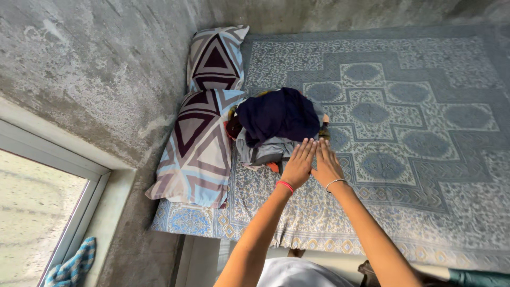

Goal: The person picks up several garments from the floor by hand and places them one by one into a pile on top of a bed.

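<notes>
A pile of folded clothes (276, 125), dark navy on top with grey and orange pieces below, sits on the bed by the pillows. My left hand (299, 165), with a red band at the wrist, and my right hand (325, 163), with a thin silver bangle, are stretched out flat side by side, thumbs touching. Their fingertips reach the near edge of the pile. Neither hand holds anything.
The bed is covered by a blue-grey patterned sheet (414, 138). Two triangle-patterned pillows (199, 149) lie along the rough concrete wall (90, 69) on the left. A window (37, 207) and a blue checked cloth (71, 266) are at the lower left.
</notes>
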